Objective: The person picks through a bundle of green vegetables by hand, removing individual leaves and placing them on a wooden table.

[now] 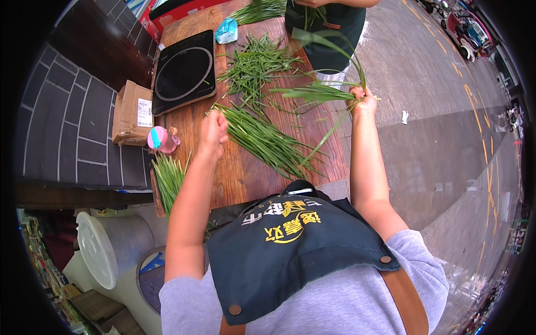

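My right hand [362, 99] grips a small bunch of garlic chives [320, 93] beyond the table's right edge; the leaves fan left and some bend upward. My left hand [214, 132] is curled into a fist over the table, beside the pale ends of a larger pile of chives [268, 140]. No leaf shows plainly in that fist. Beyond this pile lies a loose heap of shorter green leaves [259, 67]. Another bundle of chives [169, 180] lies at the table's near left corner, partly behind my left forearm.
The wooden table [234, 184] holds a black induction cooktop [184, 71], a blue-white packet [227, 31] and a pink cup [164, 140]. A cardboard box [132, 113] stands by the brick wall. Across the table is a person in a dark apron [335, 46], near more chives [261, 11].
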`<state>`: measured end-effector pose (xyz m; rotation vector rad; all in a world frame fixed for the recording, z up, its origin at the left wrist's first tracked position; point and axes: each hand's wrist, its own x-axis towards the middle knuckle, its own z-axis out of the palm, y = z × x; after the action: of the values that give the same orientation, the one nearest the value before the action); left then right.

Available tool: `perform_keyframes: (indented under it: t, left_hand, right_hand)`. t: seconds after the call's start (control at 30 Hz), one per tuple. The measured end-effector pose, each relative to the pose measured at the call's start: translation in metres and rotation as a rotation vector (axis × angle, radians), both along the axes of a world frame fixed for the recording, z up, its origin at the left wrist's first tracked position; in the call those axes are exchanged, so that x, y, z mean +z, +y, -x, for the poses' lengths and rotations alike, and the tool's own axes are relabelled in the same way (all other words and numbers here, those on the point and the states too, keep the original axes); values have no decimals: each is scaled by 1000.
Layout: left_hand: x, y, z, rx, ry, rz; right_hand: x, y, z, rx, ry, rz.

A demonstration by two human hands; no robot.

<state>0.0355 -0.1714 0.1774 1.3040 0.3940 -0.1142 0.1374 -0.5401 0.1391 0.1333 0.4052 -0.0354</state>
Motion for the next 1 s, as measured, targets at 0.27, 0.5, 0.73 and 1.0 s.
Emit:
perform_keyframes:
  t: [0.27,0.5,0.73,1.0]
  left_hand:
    - [140,-52,-18,484,-1339,-610]
    - [51,-29,-85,-317,-246,-1442]
    - [73,-5,-54,185,-919,-940]
    - [51,-63,29,-508,-643,-316]
  right_hand:
    - [-2,-12,10,1,-10,-85]
    - [-11,-3,6,79,-140,119]
    - [54,79,32,217,-496,1021]
    - [119,176,89,336,-982,1698]
